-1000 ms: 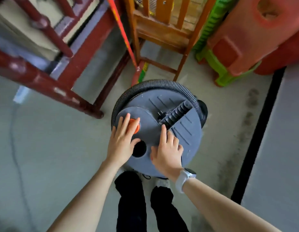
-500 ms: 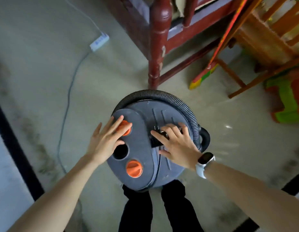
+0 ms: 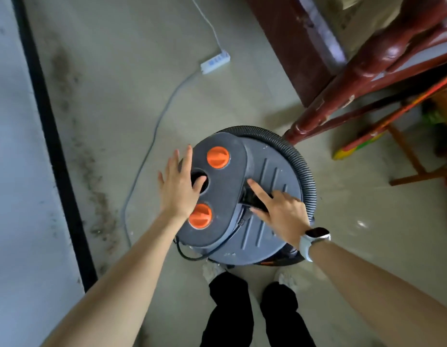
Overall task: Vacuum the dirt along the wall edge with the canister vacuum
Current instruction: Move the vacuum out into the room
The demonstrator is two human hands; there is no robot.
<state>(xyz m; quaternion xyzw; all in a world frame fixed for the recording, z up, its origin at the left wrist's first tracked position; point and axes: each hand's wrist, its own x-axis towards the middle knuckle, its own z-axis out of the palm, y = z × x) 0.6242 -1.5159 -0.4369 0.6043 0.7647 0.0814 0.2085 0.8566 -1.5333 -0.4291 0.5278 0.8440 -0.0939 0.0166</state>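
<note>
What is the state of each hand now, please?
Left hand: open, fingers straight, flat on the canister vacuum lid.
Right hand: open, fingers spread over the black handle; a grip cannot be told.

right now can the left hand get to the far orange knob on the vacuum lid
Probably yes: the left hand lies flat on the lid beside the orange knob, with nothing between them.

Upright grey canister vacuum (image 3: 245,196), two orange knobs, black hose (image 3: 300,159) coiled around its lid.
</note>
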